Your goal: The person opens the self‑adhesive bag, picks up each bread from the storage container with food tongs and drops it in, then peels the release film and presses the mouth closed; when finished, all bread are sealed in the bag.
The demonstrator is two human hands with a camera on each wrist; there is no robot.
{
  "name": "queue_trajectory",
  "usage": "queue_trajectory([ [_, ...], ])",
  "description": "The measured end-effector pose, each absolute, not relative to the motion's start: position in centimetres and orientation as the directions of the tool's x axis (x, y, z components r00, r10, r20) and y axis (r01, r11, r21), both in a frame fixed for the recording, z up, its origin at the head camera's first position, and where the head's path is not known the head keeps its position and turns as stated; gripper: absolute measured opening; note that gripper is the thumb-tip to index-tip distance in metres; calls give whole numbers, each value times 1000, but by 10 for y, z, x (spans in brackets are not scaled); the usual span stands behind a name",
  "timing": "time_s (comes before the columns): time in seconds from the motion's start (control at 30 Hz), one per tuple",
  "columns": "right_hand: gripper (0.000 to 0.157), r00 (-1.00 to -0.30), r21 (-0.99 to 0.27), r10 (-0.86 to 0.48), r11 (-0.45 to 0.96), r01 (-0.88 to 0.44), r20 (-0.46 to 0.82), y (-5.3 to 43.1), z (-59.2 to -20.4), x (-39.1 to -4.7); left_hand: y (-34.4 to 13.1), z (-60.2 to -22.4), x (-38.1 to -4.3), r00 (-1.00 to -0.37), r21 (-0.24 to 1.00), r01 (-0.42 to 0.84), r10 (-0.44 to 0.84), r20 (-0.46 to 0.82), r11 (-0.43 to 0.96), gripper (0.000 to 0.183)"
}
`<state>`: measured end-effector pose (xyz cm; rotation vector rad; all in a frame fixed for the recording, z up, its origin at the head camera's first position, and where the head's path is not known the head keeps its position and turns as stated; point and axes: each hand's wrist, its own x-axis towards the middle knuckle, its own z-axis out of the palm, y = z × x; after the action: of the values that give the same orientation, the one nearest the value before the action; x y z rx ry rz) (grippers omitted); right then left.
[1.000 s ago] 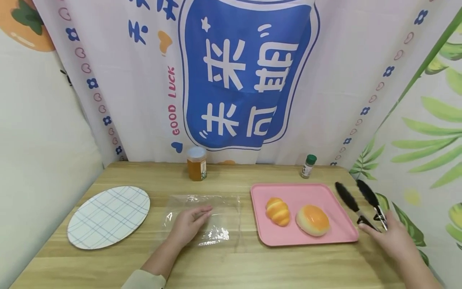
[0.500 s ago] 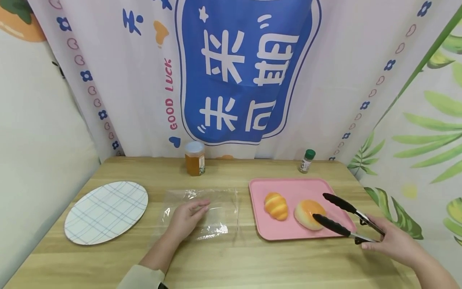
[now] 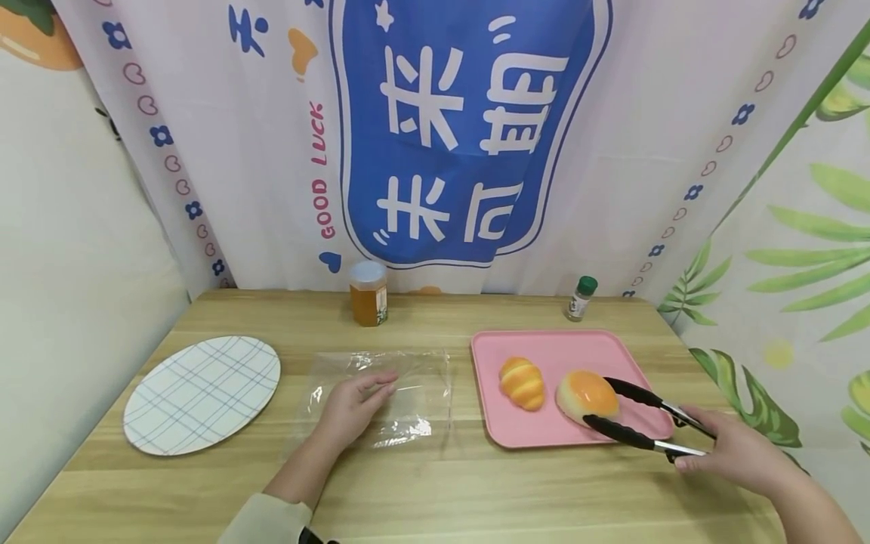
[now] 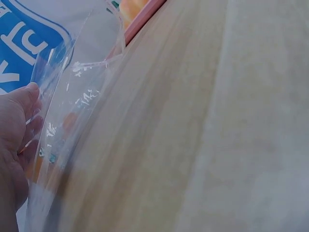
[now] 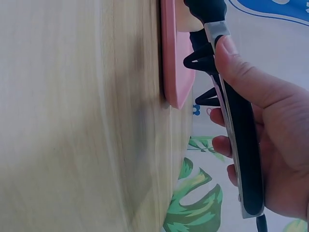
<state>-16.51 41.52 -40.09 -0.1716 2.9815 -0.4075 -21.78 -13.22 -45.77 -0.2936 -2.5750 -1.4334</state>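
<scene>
The right hand [image 3: 734, 447] curls its fingers round the tongs [image 3: 621, 432], apparently so they flank the bun [image 3: 587, 394] from 2 sides on the tray [image 3: 530, 432], while the left hand [image 3: 355, 408] seemingly steadies the bag [image 3: 420, 400] (whether its fingers pinch it, I cannot tell).

Orange-topped bun [image 3: 588, 394], black and silver tongs [image 3: 621, 432]

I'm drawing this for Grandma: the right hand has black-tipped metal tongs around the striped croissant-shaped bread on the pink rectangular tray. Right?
Not quite: in the head view, the right hand has the black-tipped metal tongs around the round, orange-topped bun on the pink tray, not the striped croissant-shaped bread.
</scene>
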Motion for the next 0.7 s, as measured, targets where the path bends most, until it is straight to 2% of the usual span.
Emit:
queue_trajectory([
  [0.33, 97, -987, -380, -110, 923, -59, -114, 391, -386, -166, -132, -458, -217, -963, 811, 259, 82, 255, 524, 20],
  [0.53, 95, -981, -349, -194, 917, -191, 27, 341, -374, -173, -133, -458, -216, -963, 818, 261, 78, 258, 513, 20],
  [0.7, 90, -954, -336, -295, 895, -294, 50, 298, -371, -187, -133, -458, -217, -959, 814, 271, 75, 272, 513, 19],
])
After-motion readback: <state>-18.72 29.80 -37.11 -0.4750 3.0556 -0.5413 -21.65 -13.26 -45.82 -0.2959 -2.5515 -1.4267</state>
